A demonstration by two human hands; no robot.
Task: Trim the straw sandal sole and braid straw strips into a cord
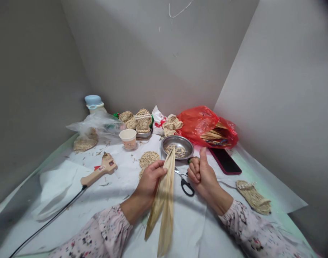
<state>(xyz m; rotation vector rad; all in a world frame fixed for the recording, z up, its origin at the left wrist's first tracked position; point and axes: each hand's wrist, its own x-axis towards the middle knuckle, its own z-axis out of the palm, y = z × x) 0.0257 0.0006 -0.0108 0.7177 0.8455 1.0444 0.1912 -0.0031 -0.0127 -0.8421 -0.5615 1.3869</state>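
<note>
Head view of a craft surface (104, 200) covered with white paper. The left hand (150, 179) holds a long dried leaf strip (165, 200), pale tan, its grip pinching the strip near the upper end between thumb and fingers; the strip splits into two blades that hang down toward the viewer, while its pointed tip rises toward a metal bowl (177, 146). The right hand (203, 175) is just beside the strip, apart from it, its grip pressed together into a fist with the thumb upright; a small dark-green object shows at the top of the fist, too hidden to identify. Between the two hands, black-handled scissors (185, 183) lie on the surface. A woven straw disc (149, 158) lies just beyond the left hand. To the left lies a glue gun (100, 170) with a black cord, and beyond it stands a paper cup (128, 138). At the rear are woven straw pieces (142, 120), a clear plastic bag (99, 125) and a red plastic bag (204, 125) holding tan strips. A dark phone (225, 161) lies right of the bowl, and a small woven sandal (253, 197) lies near the right forearm. Both sleeves are floral.
</note>
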